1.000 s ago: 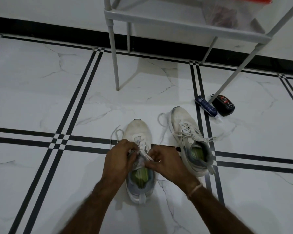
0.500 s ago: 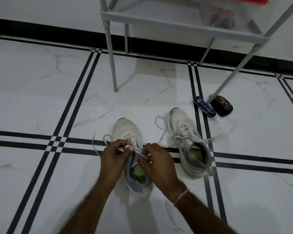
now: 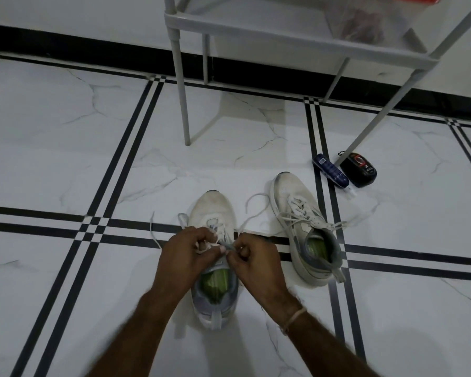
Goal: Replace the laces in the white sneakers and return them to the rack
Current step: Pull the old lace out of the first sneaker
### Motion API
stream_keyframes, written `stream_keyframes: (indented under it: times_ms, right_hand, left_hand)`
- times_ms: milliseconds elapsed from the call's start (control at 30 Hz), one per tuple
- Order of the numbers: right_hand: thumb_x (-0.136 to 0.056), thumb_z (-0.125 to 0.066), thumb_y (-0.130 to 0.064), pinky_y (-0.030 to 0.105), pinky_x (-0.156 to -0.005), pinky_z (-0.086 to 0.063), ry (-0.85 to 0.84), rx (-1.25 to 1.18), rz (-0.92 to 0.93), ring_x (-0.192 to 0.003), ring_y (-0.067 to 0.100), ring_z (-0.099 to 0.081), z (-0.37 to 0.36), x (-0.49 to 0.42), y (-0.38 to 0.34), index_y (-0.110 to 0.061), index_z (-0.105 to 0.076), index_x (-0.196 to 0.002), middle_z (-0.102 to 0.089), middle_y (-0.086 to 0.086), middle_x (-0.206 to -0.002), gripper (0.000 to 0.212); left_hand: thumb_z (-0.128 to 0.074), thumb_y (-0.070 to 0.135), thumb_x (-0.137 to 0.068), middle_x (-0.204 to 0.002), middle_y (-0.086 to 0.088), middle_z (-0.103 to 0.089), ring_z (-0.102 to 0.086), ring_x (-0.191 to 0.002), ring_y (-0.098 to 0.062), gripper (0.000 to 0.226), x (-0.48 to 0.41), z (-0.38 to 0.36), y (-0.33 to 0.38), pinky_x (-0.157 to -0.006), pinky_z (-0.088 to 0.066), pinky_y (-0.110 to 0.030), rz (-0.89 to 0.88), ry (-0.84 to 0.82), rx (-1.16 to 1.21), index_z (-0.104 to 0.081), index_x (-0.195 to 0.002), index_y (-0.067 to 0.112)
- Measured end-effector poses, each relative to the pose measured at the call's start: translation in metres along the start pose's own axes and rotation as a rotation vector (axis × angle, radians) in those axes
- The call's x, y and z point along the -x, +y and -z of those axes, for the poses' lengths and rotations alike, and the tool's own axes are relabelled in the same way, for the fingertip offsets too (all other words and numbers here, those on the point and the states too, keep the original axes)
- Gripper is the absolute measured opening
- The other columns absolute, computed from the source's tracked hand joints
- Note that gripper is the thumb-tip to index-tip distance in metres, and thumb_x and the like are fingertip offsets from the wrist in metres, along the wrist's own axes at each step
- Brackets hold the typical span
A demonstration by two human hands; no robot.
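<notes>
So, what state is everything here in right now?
Near sneaker: upright, untied.
Far sneaker: upright, laced, ends untied.
Lace: held over the near sneaker, ends loose.
Left hand: pinches the lace.
Right hand: pinches the lace.
Blue tube: lying flat.
Black case: lying by a rack leg.

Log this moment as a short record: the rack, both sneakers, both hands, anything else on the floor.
rack: white, stands at the back, holds neither sneaker
near sneaker: on the floor, toe toward rack, under both hands
other sneaker: on the floor to its right, laced, ends loose, untouched
left hand: pinches near sneaker's lace
right hand: pinches the same lace
extras: blue tube and black container beside a rack leg
</notes>
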State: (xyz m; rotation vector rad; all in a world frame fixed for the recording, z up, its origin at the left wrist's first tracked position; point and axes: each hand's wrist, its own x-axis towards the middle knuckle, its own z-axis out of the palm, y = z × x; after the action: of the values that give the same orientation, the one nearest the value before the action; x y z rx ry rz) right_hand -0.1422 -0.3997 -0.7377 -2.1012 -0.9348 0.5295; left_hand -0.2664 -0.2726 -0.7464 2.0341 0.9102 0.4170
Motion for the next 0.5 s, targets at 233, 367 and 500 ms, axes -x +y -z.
stream_keyframes:
  times_ms: [233, 367, 500]
  right_hand:
    - [-0.081, -0.076, -0.016, 0.015, -0.050, -0.034, 0.012, 0.003, -0.028, -0.056, 0.010, -0.053, 0.004, -0.001, 0.001, -0.019, -0.058, -0.066, -0.051, -0.009, -0.052, 0.024]
    - [-0.080, -0.076, -0.015, 0.017, -0.052, -0.036, -0.001, -0.005, -0.030, -0.057, 0.008, -0.052, 0.002, 0.000, 0.002, -0.021, -0.056, -0.066, -0.048, -0.011, -0.052, 0.025]
    - [-0.080, -0.077, -0.019, 0.020, -0.053, -0.038, -0.009, -0.010, -0.039, -0.057, 0.008, -0.054, 0.001, 0.000, 0.001, -0.023, -0.058, -0.066, -0.051, -0.011, -0.052, 0.025]
  left_hand:
    - [-0.066, 0.046, -0.090, -0.111, 0.004, -0.068, -0.059, -0.106, -0.024, 0.010, -0.008, -0.001, -0.008, -0.095, -0.046, -0.044, 0.436, 0.338, 0.131, -0.067, -0.088, 0.036]
    - [-0.044, 0.015, -0.106, -0.079, -0.002, -0.073, -0.069, -0.077, -0.018, 0.023, -0.004, 0.001, 0.003, -0.066, -0.050, -0.023, 0.741, 0.431, 1.027, -0.056, -0.087, 0.016]
    - [-0.056, 0.013, -0.100, -0.085, 0.002, -0.063, -0.060, -0.077, -0.012, 0.008, 0.010, -0.011, 0.017, -0.070, -0.048, -0.026, 0.306, 0.158, 0.474, -0.055, -0.093, 0.017]
